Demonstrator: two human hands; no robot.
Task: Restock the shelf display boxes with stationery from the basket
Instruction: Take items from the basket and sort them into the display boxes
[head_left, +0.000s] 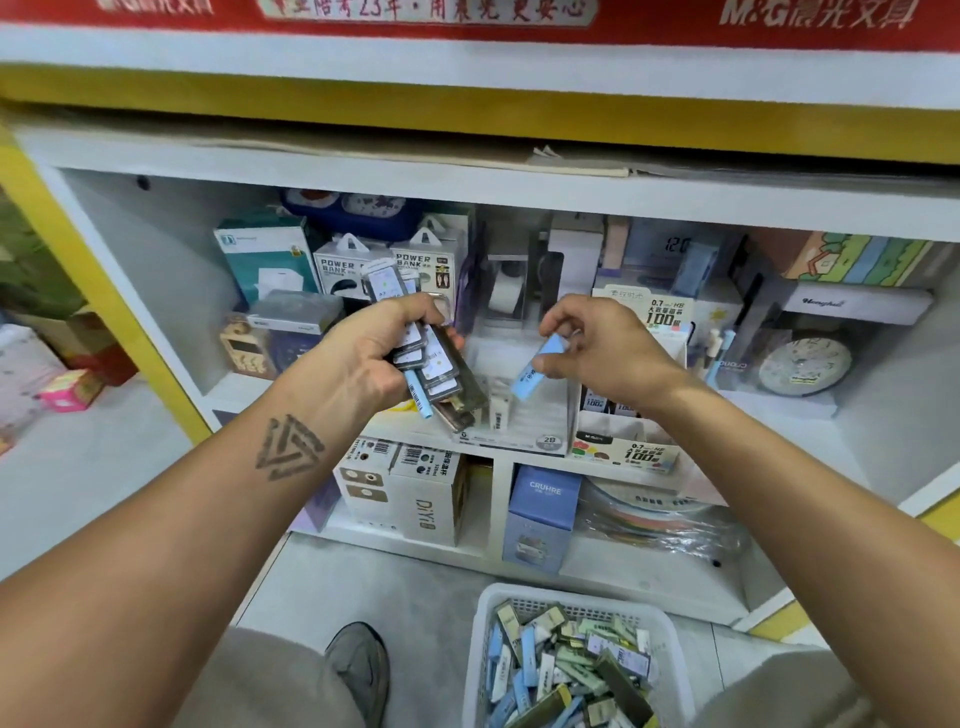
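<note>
My left hand (382, 353) grips a fanned bunch of small lead-refill cases (436, 369), grey, clear and one blue, held in front of the middle shelf. My right hand (597, 343) pinches a single light-blue case (537, 371), tilted, just above the white display box (511, 421) marked 2B. Beside it stands a second display box (623, 447) marked 0.7 HB 100. The white basket (485, 634) on the floor at the bottom right is heaped with several blue, green and grey cases.
Power bank boxes (337, 267), a tape dispenser (506, 291) and a clock (805, 364) crowd the back of the shelf. Cartons (431, 493) and a blue CRUHRE box (543, 514) fill the shelf below. My shoe (358, 670) is beside the basket.
</note>
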